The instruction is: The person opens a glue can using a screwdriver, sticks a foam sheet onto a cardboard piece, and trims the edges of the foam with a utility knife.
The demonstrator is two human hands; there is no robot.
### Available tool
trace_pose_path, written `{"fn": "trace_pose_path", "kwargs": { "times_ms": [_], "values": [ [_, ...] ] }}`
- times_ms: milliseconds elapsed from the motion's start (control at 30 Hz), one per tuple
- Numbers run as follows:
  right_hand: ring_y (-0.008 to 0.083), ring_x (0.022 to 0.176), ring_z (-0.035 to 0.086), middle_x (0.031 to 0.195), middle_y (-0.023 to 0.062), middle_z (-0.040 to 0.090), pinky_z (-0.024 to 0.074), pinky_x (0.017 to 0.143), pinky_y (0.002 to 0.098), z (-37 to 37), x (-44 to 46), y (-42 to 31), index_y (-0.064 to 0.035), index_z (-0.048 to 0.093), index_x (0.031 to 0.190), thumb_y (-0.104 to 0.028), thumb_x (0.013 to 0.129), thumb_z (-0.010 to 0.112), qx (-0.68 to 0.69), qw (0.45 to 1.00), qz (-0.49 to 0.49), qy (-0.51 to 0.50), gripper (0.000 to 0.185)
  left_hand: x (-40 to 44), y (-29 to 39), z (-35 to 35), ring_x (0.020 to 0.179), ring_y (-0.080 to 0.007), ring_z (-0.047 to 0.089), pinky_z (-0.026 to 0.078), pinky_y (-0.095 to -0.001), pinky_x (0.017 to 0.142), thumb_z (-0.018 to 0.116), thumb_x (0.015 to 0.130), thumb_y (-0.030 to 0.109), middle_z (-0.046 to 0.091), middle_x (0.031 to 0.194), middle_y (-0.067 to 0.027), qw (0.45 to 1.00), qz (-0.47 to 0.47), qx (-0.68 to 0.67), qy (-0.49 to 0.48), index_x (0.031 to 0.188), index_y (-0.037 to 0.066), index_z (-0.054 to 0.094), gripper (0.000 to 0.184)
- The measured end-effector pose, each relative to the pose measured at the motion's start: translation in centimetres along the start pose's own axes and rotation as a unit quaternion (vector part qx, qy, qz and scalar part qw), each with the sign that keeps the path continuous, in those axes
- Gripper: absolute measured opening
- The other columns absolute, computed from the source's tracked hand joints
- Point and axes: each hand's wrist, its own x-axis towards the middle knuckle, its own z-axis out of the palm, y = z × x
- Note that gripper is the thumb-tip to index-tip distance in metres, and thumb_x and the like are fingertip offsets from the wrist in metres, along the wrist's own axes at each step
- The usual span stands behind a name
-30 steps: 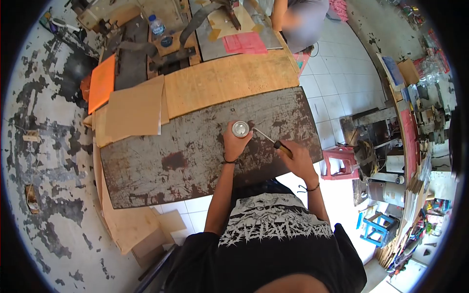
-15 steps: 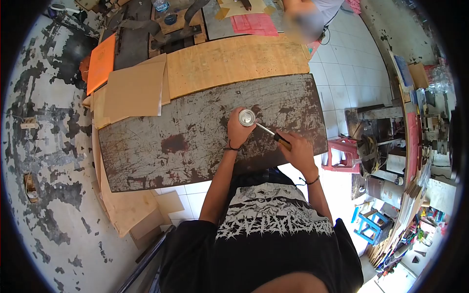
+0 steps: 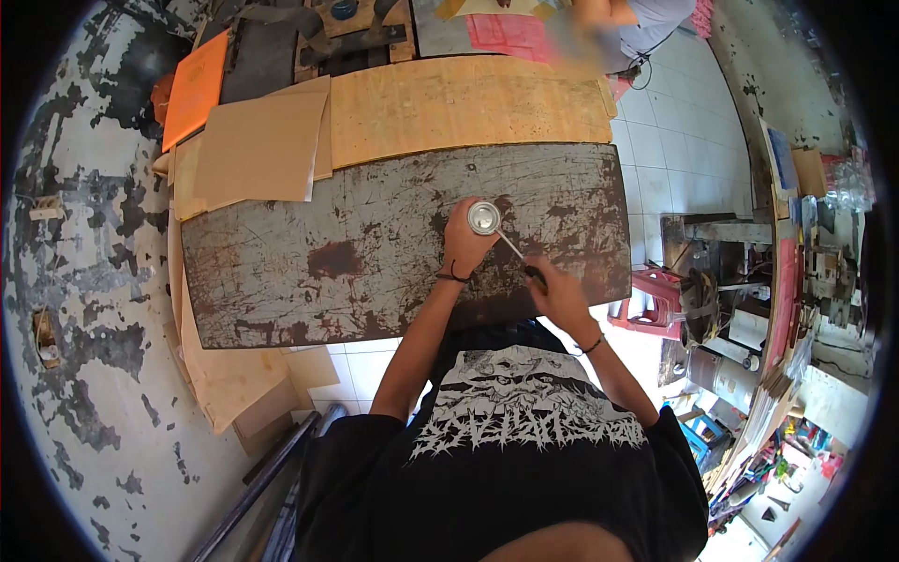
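Observation:
My left hand (image 3: 467, 236) is wrapped around a small round can (image 3: 484, 218) with a silvery metal top, seen from above. Closed over the dark handle of a screwdriver (image 3: 511, 247) is my right hand (image 3: 559, 293). The thin metal shaft slants up and left, and its tip meets the can's lower right rim. Whether the tip sits under the lid's edge I cannot tell. Both hands are above the near half of a worn grey-brown table (image 3: 393, 253), scratched and stained.
Brown cardboard sheets (image 3: 257, 150) and an orange panel (image 3: 196, 92) lie at the back left. A plywood board (image 3: 468, 98) runs along the table's far edge. At the top right another person's arm (image 3: 606, 13) shows. A red plastic stool (image 3: 648, 304) stands right of the table.
The whole view has shifted slightly. The screwdriver's handle is now more covered by my right hand, and its shaft points more steeply. The can stays in my left hand.

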Motion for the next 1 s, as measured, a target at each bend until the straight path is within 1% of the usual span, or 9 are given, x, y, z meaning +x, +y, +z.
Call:
{"fn": "trace_pose_path", "kwargs": {
  "times_ms": [133,233,433,533,633,733,833,867,1000],
  "values": [
    [0.0457,0.088,0.066,0.104,0.0233,0.069,0.0525,0.074,0.0532,2.3,-0.4,-0.3,-0.0082,0.055,0.127,-0.010,0.095,0.062,0.044,0.998,-0.018,0.044,0.033,-0.1,-0.2,-0.1,0.099,-0.0325,0.071,0.057,-0.0424,0.083,0.093,0.068,0.021,0.071,0.108,-0.0154,1.000,0.005,0.015,-0.014,0.119,0.002,0.062,0.062],
    [0.0457,0.072,0.064,0.095,0.0254,0.066,0.0492,0.066,0.0500,3.4,-0.4,-0.2,-0.0041,0.055,0.128,-0.008,0.095,0.064,0.053,0.997,-0.007,0.061,0.034,-0.2,-0.4,0.0,0.101,-0.0329,0.069,0.056,-0.0435,0.085,0.093,0.068,0.022,0.070,0.110,-0.0156,1.000,-0.015,0.007,-0.014,0.119,0.003,0.062,0.063],
    [0.0450,0.070,0.062,0.092,0.0263,0.064,0.0485,0.063,0.0471,7.3,-0.3,2.0,-0.0017,0.051,0.131,-0.010,0.097,0.063,0.076,0.989,-0.057,0.117,0.036,-0.1,-0.6,0.0,0.102,-0.0349,0.068,0.055,-0.0435,0.085,0.093,0.067,0.023,0.069,0.110,-0.0163,1.000,-0.018,0.006,-0.015,0.120,0.002,0.062,0.065],
    [0.0488,0.090,0.065,0.109,0.0281,0.067,0.0508,0.075,0.0535,7.0,-0.5,0.9,-0.0026,0.050,0.131,-0.013,0.099,0.061,0.104,0.992,0.034,0.055,0.036,0.0,0.1,-0.2,0.102,-0.0356,0.068,0.055,-0.0434,0.086,0.093,0.069,0.024,0.069,0.110,-0.0172,1.000,-0.014,0.010,-0.014,0.120,0.001,0.061,0.065],
    [0.0492,0.088,0.065,0.106,0.0285,0.067,0.0498,0.073,0.0537,7.2,-0.2,1.3,-0.0027,0.048,0.132,-0.014,0.099,0.063,0.153,0.986,0.038,0.052,0.038,0.0,0.0,0.0,0.102,-0.0360,0.068,0.055,-0.0439,0.086,0.092,0.070,0.027,0.068,0.109,-0.0180,1.000,-0.013,0.009,-0.007,0.120,0.001,0.061,0.064],
    [0.0480,0.081,0.066,0.094,0.0266,0.069,0.0494,0.070,0.0528,4.7,-0.6,-0.2,-0.0063,0.051,0.131,-0.017,0.099,0.064,0.120,0.991,0.019,0.058,0.036,0.0,-0.3,0.3,0.101,-0.0367,0.067,0.054,-0.0450,0.085,0.092,0.071,0.030,0.068,0.108,-0.0181,1.000,-0.008,0.017,-0.002,0.119,0.001,0.061,0.064],
    [0.0458,0.075,0.066,0.079,0.0233,0.067,0.0492,0.066,0.0519,1.5,-0.6,-0.7,-0.0108,0.054,0.128,-0.021,0.098,0.065,0.028,0.999,0.024,0.019,0.034,0.3,-0.4,0.5,0.100,-0.0373,0.066,0.054,-0.0461,0.086,0.092,0.072,0.032,0.068,0.106,-0.0176,0.999,0.028,0.025,0.005,0.119,0.001,0.060,0.065],
    [0.0442,0.072,0.066,0.070,0.0206,0.065,0.0486,0.062,0.0514,0.7,-0.6,-1.2,-0.0142,0.056,0.126,-0.023,0.097,0.066,0.044,0.998,-0.015,0.043,0.032,0.2,-0.5,0.6,0.100,-0.0375,0.066,0.053,-0.0464,0.086,0.092,0.072,0.033,0.068,0.105,-0.0174,0.999,0.042,0.027,0.007,0.119,0.002,0.060,0.065],
    [0.0463,0.072,0.065,0.073,0.0238,0.065,0.0480,0.061,0.0531,-2.1,-0.1,-2.8,-0.0148,0.056,0.124,-0.021,0.095,0.067,-0.018,1.000,0.003,-0.014,0.032,0.1,-1.0,0.9,0.102,-0.0369,0.065,0.053,-0.0463,0.086,0.092,0.072,0.029,0.068,0.106,-0.0169,0.999,0.036,0.009,0.010,0.119,0.002,0.060,0.063]
  ]
}}
